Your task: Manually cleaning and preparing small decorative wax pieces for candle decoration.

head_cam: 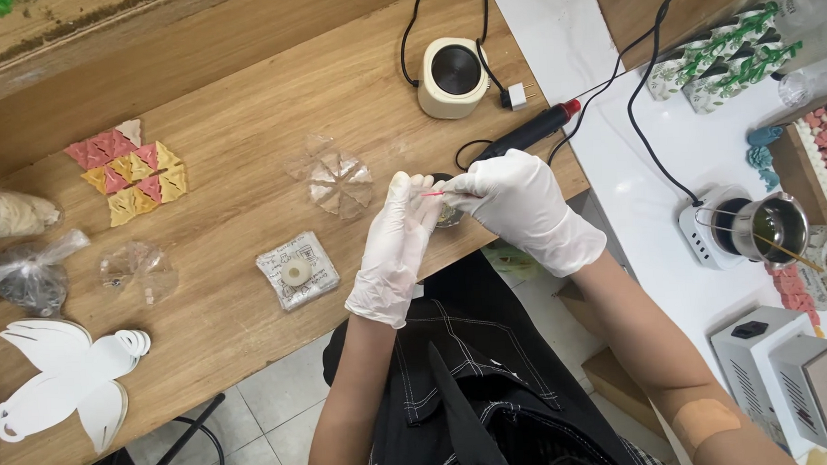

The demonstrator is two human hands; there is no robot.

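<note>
Both my hands wear white gloves and meet over the front edge of the wooden table. My left hand and my right hand pinch a thin red stick between their fingertips. A small dark round object lies partly hidden just beneath the fingers. A black pen-shaped tool with a red tip rests just behind my right hand.
A cream round heater stands at the back. Clear triangular pieces, pink and yellow triangles, a square packet, plastic bags and white paper butterflies lie on the wood. On the white table at right a metal pot sits on a warmer.
</note>
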